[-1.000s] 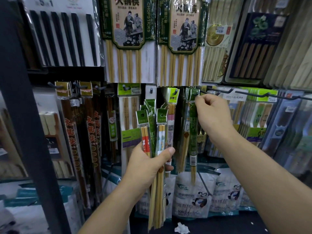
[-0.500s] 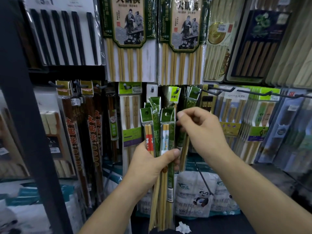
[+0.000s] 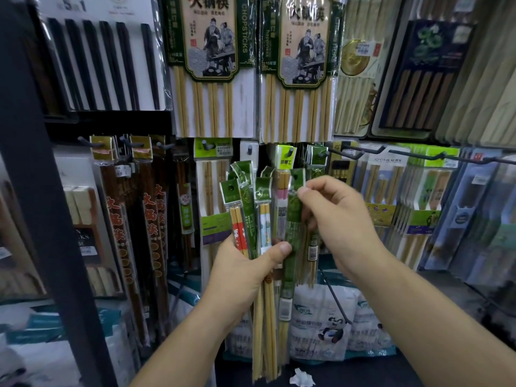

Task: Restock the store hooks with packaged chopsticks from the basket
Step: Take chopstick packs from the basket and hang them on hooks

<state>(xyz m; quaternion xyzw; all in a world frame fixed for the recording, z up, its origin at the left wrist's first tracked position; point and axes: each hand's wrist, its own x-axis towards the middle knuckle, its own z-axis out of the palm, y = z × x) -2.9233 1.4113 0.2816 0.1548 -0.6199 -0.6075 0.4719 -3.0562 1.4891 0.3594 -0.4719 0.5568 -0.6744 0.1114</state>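
Note:
My left hand [image 3: 245, 270] grips a bundle of several packaged chopsticks [image 3: 251, 219] with green header cards, held upright in front of the display. My right hand [image 3: 335, 219] pinches the top of one green pack [image 3: 293, 236] at the right side of the bundle, thumb and forefinger at its header. Behind them, store hooks [image 3: 321, 154] carry hanging green packs. Further right a long bare black hook [image 3: 363, 150] juts out. No basket is in view.
Large chopstick packs [image 3: 209, 65] hang on the upper row. Dark red packs [image 3: 150, 219] hang at the left beside a black shelf post [image 3: 42, 191]. White panda-print bags [image 3: 329, 325] lie on the shelf below, with a crumpled paper scrap [image 3: 301, 377].
My right hand left the hook at the upper right, came down and left to the bundle, and now pinches one green pack. My left hand stays put.

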